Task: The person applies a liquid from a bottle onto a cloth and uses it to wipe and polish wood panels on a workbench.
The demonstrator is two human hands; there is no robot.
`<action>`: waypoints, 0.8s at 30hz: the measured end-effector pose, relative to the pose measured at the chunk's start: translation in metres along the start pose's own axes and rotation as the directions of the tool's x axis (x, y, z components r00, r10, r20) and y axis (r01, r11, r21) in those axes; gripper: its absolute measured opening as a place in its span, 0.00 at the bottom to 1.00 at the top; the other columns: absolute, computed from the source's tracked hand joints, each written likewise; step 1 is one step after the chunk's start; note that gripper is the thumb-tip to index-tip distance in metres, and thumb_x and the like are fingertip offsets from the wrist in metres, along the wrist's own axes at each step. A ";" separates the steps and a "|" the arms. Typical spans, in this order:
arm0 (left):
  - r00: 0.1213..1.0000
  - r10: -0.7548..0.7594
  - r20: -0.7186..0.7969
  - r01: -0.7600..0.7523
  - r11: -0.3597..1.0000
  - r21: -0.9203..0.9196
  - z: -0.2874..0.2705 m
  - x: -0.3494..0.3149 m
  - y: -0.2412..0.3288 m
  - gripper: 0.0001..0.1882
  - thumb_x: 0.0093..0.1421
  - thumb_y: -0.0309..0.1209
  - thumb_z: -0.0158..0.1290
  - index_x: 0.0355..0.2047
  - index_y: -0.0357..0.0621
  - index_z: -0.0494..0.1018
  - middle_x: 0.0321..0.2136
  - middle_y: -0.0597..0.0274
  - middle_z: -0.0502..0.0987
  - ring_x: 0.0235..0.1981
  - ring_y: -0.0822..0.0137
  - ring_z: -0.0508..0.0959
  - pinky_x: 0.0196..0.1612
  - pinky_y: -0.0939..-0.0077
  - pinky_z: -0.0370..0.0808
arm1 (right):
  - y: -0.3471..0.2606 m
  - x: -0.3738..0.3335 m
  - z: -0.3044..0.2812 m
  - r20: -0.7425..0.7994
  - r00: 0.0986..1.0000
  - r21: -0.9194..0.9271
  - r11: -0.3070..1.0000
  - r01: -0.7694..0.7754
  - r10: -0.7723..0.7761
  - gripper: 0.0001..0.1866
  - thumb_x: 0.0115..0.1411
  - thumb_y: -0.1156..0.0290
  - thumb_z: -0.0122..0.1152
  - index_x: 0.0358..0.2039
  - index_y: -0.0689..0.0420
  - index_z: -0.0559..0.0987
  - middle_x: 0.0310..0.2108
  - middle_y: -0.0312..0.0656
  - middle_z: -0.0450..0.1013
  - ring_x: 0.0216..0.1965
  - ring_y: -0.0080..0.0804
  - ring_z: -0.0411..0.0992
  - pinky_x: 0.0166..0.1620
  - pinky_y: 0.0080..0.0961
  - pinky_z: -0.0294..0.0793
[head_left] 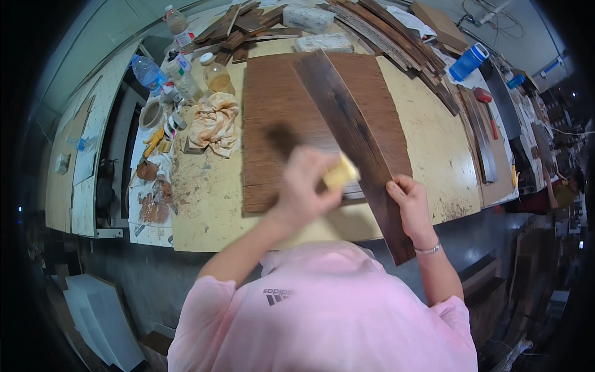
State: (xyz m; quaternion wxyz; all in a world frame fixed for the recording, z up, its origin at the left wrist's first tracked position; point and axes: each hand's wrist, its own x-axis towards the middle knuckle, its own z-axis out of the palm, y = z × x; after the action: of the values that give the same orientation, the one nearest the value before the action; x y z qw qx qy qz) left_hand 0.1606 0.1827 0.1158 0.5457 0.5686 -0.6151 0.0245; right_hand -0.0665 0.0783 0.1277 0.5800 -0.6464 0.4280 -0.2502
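Note:
A long dark-brown wooden plank (pixel 356 130) is held at a slant, its far end over a wide brown wooden board (pixel 273 87) and its near end past the table's front edge. My right hand (pixel 410 204) is closed on the plank's right edge near the bottom, thumb on top. Beside the plank's left edge, my left hand (pixel 308 186) is smeared by motion, its fingers closed round a small yellow sponge-like block (pixel 341 173). Whether the block touches the plank I cannot tell. The board lies flat on the yellowish tabletop (pixel 207 198), partly hidden by my left hand and the plank.
At the left stand plastic bottles (pixel 147 73), a jar of amber liquid (pixel 217 74), a bowl (pixel 151 115) and a stained rag (pixel 214 124). Wood strips (pixel 396 37) and wrapped blocks (pixel 308 20) lie at the back. A blue bottle (pixel 469 62) and red-headed tool (pixel 483 96) are at right.

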 end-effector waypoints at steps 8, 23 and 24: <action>0.997 0.079 0.026 -0.078 0.997 -0.025 0.028 0.019 0.002 0.23 0.44 0.25 0.63 0.43 0.38 0.74 0.36 0.53 0.74 0.37 0.55 0.75 0.40 0.65 0.74 | -0.026 0.046 0.004 -0.062 0.996 0.261 0.961 0.085 -0.072 0.09 0.62 0.73 0.61 0.35 0.68 0.81 0.29 0.34 0.76 0.32 0.18 0.69 0.38 0.18 0.69; 0.938 0.097 0.333 -0.074 0.994 -0.082 0.015 -0.040 0.016 0.24 0.42 0.25 0.63 0.44 0.39 0.76 0.37 0.52 0.74 0.35 0.53 0.75 0.38 0.63 0.74 | -0.048 0.106 0.011 -0.301 0.950 0.543 0.803 0.244 -0.084 0.11 0.63 0.73 0.61 0.40 0.70 0.80 0.33 0.39 0.78 0.34 0.23 0.73 0.39 0.19 0.71; 0.916 0.085 0.393 -0.058 0.995 -0.080 0.009 -0.049 0.017 0.24 0.42 0.25 0.63 0.44 0.39 0.76 0.37 0.52 0.75 0.35 0.53 0.75 0.38 0.63 0.74 | -0.043 0.111 0.007 -0.321 0.942 0.539 0.798 0.269 -0.100 0.11 0.63 0.74 0.61 0.40 0.70 0.80 0.34 0.40 0.78 0.34 0.23 0.73 0.39 0.19 0.71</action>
State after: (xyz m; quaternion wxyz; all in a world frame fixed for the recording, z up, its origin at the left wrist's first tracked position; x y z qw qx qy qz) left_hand 0.1301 0.2156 0.0878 0.4274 0.5204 -0.7336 -0.0917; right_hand 0.0069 -0.0131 0.1481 0.6549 -0.4381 0.3433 -0.5112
